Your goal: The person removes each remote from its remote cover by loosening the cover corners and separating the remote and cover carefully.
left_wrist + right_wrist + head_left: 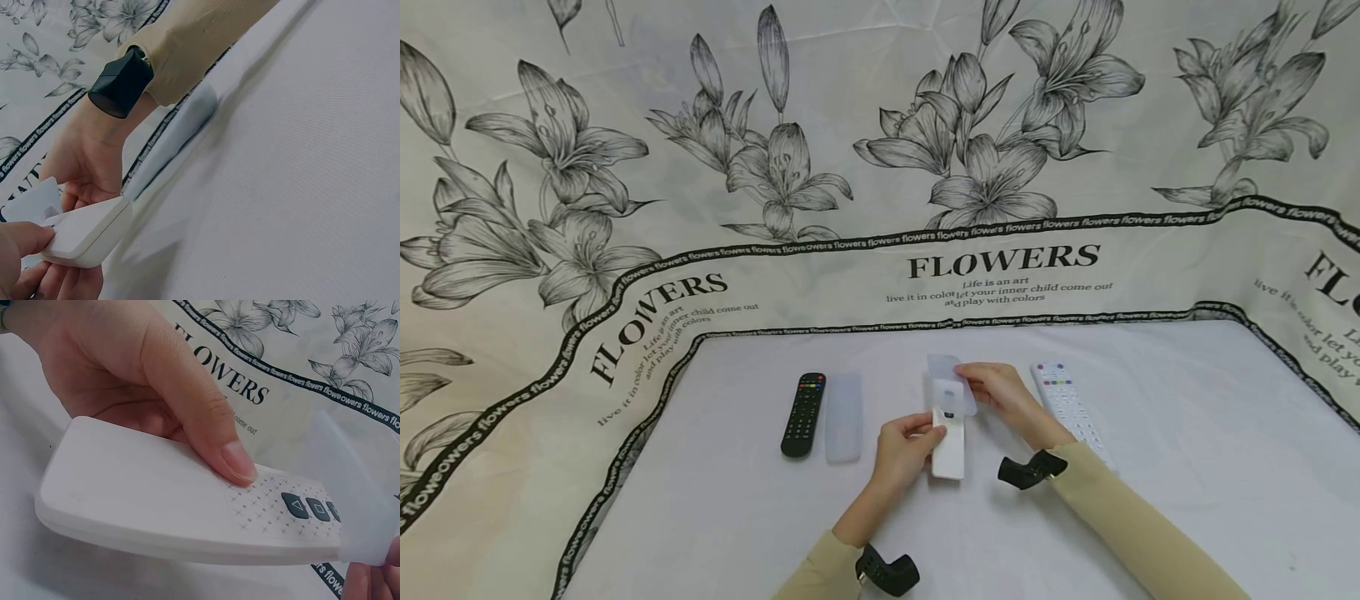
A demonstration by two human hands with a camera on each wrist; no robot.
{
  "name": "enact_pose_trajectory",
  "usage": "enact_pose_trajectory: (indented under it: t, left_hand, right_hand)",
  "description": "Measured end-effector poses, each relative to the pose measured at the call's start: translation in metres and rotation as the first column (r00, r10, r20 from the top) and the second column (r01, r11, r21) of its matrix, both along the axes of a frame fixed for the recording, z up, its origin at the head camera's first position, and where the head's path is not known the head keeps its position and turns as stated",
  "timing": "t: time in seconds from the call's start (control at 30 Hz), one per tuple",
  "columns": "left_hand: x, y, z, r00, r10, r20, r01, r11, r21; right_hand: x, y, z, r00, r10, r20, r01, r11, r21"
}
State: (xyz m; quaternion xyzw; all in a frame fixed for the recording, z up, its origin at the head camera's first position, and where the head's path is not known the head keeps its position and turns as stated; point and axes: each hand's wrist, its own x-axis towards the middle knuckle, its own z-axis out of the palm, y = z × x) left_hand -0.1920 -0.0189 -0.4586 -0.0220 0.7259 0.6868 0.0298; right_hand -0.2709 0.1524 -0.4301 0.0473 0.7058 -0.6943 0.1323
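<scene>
A slim white remote control [948, 457] is gripped by my left hand [901, 450], its thumb lying on the top face. Three dark buttons with symbols show on the remote [137, 487] in the right wrist view. My right hand [1000, 390] pinches a translucent silicone sleeve [945, 367] between thumb and fingers. That sleeve [365, 509] surrounds the remote's far end, and the rest of the remote sticks out of it. In the left wrist view the remote [87, 231] is tilted and held above the table.
Left of the hands lie a black remote [803, 415] and a second translucent sleeve [844, 418], side by side. A longer white remote [1070, 408] lies on the right, partly behind my right forearm. Flower-printed cloth [790, 287] rises at the white table's back edge.
</scene>
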Motion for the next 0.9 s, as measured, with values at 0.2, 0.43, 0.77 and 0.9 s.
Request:
enact_pose_trajectory:
  t: [0.2,0.43,0.77,0.9]
  left_hand:
    - [0.0003,0.0005,-0.0014,1.000,-0.005,-0.011,0.005,1.000,-0.008]
    - [0.0024,0.0015,-0.0024,1.000,-0.012,0.019,0.012,1.000,-0.009]
    - [0.0063,-0.0003,-0.0026,0.999,-0.026,0.029,0.028,0.999,-0.041]
    - [0.0075,-0.0030,-0.0027,0.998,-0.044,0.042,0.046,0.998,-0.053]
  right_hand:
    - [0.0010,0.0022,0.0007,0.999,0.010,-0.034,-0.010,1.000,0.007]
    - [0.0017,0.0037,0.0007,0.998,0.005,-0.059,-0.003,1.000,0.024]
    - [-0.0029,0.0001,0.0035,0.997,-0.061,-0.055,0.064,0.997,0.051]
    - [-0.0042,0.0002,0.0054,0.995,-0.069,-0.071,0.073,0.996,0.058]
